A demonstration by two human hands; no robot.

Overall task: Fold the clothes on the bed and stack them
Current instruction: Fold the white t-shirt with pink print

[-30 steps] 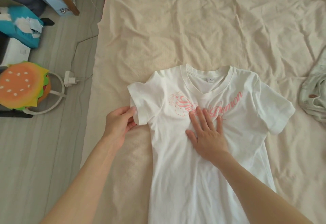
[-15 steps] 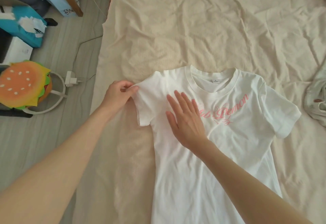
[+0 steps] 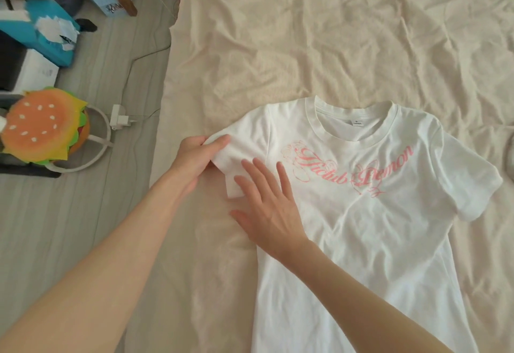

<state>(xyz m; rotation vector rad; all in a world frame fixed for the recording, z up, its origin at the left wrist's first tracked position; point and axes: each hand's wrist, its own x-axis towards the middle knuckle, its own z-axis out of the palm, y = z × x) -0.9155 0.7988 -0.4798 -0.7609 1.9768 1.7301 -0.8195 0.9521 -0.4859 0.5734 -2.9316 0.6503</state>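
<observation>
We see a white T-shirt (image 3: 375,227) of soft cotton, ribbed at its round collar and printed with curly pink script, lying flat and face up on the creased beige bed sheet (image 3: 306,32). At the shirt's left sleeve our left hand (image 3: 194,158) pinches the hem, fingers curled round the fabric. Just beside it our right hand (image 3: 267,210) presses flat, fingers straight and spread, on the shirt's side near the armpit

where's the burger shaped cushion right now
In the head view, the orange burger-shaped cushion sits on the floor at far left, beside the cream-sheeted bed, near a white plug adapter.
</observation>
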